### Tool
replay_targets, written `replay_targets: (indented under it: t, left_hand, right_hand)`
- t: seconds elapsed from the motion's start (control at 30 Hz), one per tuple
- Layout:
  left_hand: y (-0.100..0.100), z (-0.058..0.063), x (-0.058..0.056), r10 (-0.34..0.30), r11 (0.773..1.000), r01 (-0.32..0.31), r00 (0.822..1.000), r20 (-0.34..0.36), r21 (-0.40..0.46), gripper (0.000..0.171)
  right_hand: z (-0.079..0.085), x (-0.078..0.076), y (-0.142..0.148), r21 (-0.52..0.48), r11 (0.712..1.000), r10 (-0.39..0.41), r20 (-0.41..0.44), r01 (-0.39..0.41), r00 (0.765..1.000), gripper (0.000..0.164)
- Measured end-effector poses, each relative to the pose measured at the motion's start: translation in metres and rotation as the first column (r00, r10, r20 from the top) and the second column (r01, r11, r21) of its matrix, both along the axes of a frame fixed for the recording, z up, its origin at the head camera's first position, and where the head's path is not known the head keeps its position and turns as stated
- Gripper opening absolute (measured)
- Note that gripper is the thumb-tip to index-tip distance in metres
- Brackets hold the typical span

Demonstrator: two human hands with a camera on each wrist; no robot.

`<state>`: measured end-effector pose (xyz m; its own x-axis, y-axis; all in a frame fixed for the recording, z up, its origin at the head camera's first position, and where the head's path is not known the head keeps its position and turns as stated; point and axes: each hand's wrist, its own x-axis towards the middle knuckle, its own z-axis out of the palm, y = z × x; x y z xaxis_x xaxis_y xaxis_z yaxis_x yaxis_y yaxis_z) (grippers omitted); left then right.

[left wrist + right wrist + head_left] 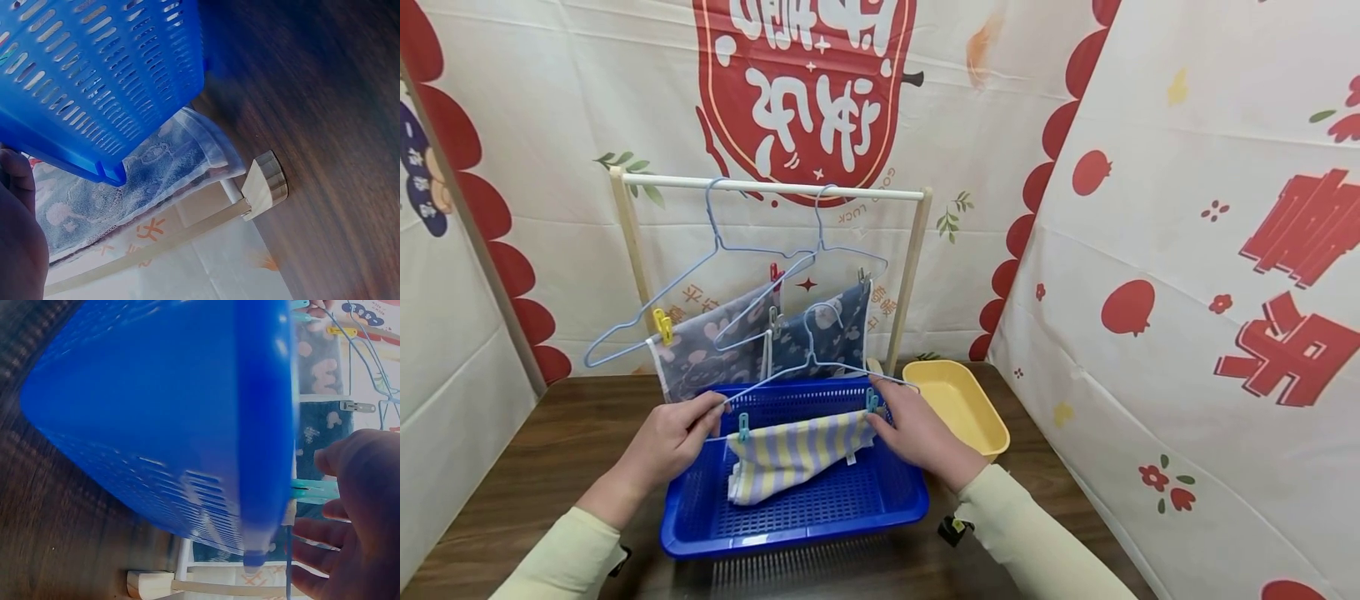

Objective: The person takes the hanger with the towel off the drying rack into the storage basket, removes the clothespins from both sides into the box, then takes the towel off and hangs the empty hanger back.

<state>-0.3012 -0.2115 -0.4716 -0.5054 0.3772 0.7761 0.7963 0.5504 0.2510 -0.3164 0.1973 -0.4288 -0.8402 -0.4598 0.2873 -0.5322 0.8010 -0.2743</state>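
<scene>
A striped yellow and lavender cloth [805, 450] hangs from a blue clothes hanger [811, 360] above a blue basket [790, 533]. Teal clothespins sit at its two upper corners, a left clothespin [743, 427] and a right clothespin [872, 400]. My left hand [673, 437] grips the left end of the hanger. At the other end, my right hand [917, 425] is beside the right clothespin, thumb near the cloth's corner. In the right wrist view its thumb and fingers stand apart on either side of the teal clothespin [314, 490], fingertips near the hanger's wire.
Behind the basket stands a wooden rack with a white rail [775, 187]. Two blue hangers hang there, carrying a grey patterned cloth [715, 350] and a dark blue cloth [838, 329] on clothespins. A yellow bin [962, 408] stands right of the basket on the brown table [497, 467].
</scene>
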Motion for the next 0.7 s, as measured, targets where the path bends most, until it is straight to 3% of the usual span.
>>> replay_targets:
  t: [0.33,0.7]
  left_hand:
    - [0.002,0.002,0.0,-0.004,1.0,0.004,1.0,-0.018,0.008,0.031]
    - [0.002,0.001,0.0,0.001,1.0,-0.001,0.999,0.037,-0.001,0.028]
  right_hand:
    - [-0.005,-0.011,-0.001,-0.009,1.0,-0.001,0.098,0.002,0.995,0.065]
    - [-0.007,-0.02,0.005,-0.098,0.995,-0.001,0.195,0.021,0.981,0.046]
